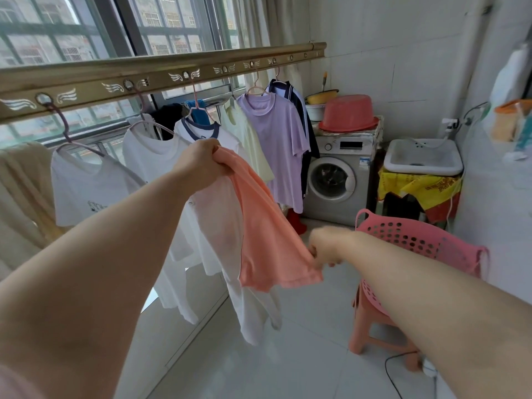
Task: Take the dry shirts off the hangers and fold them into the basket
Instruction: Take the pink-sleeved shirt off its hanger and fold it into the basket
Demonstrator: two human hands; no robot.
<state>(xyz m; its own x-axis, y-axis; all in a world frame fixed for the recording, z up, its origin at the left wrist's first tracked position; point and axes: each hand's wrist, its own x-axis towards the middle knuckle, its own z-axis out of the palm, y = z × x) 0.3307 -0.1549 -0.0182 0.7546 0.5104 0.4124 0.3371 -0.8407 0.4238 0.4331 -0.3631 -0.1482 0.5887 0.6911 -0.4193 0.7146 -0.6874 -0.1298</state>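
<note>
Holding a soft, light shirt (259,226): my left hand (198,165) fists its top, right hand (325,249) pinches the lower edge; I'd regrip both shoulders.

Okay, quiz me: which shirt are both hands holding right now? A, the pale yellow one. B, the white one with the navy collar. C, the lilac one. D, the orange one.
D: the left hand grips the top of the orange shirt, and the right hand pinches its lower edge.

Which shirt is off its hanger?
The orange shirt, gripped by the left hand and right hand; every other shirt hangs on a hanger from the rail.
</note>
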